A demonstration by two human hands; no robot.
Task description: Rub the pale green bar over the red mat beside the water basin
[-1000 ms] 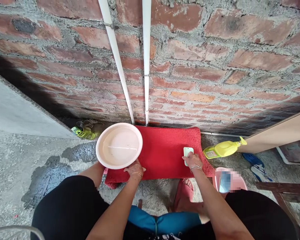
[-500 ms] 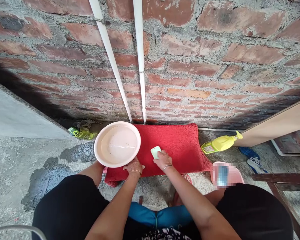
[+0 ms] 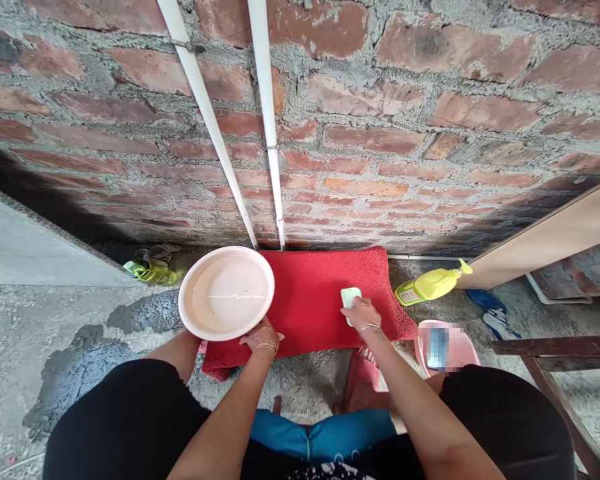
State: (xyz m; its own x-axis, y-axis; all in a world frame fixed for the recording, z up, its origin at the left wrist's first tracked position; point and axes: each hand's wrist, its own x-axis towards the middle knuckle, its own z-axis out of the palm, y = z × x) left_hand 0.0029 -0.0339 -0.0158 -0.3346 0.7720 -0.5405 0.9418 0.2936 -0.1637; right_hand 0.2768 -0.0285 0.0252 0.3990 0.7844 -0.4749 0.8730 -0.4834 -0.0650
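Observation:
A red textured cloth (image 3: 310, 300) lies spread over a low surface in front of me. On its left end stands a pale pink basin (image 3: 184, 313) with clear water in it. My left hand (image 3: 261, 335) rests palm down on the cloth's near edge, close against the basin's rim, thumb and fingers apart; some fingertips are hidden. Near the right end of the cloth, my right hand (image 3: 363, 313) is closed around a pale green block with rounded corners (image 3: 351, 295), pressed flat on the cloth. Whether it is a brush or soap I cannot make out.
A yellow pump bottle (image 3: 427, 285) stands right of the cloth, above a pink tub (image 3: 467, 343) with blurred contents. Yellow-green bottle (image 3: 157, 273) lies at the left. Brick wall (image 3: 350, 147) and white pipes (image 3: 273, 167) are behind; wet concrete (image 3: 75, 373) is at left.
My right hand has slid to the right across the cloth with the pale green block. My left hand stays by the basin. The whole view has shifted slightly.

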